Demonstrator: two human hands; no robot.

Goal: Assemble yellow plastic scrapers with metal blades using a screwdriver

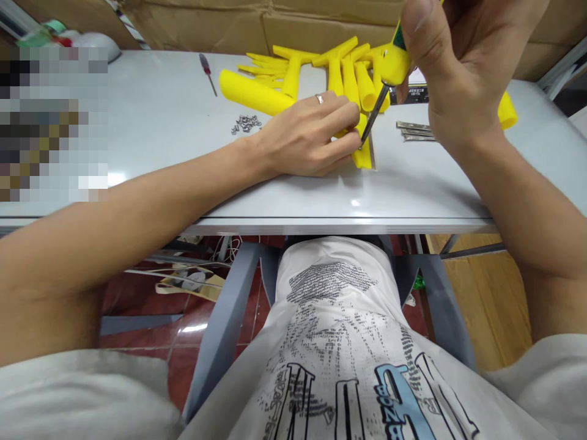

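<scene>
1. I see the right hand (463, 58) gripping the yellow-and-green screwdriver (395, 66), tip down on the yellow piece (364, 157).
2. My left hand's (314, 135) fingers are curled closed over that piece, on the white table (156, 122) near its front edge.
3. On the black label (415, 94) beyond, I make out white characters, seemingly including "001"; the rest is too small.
4. The shirt (337, 348) carries dense black print and blue lettering; I can't read a whole word.
</scene>
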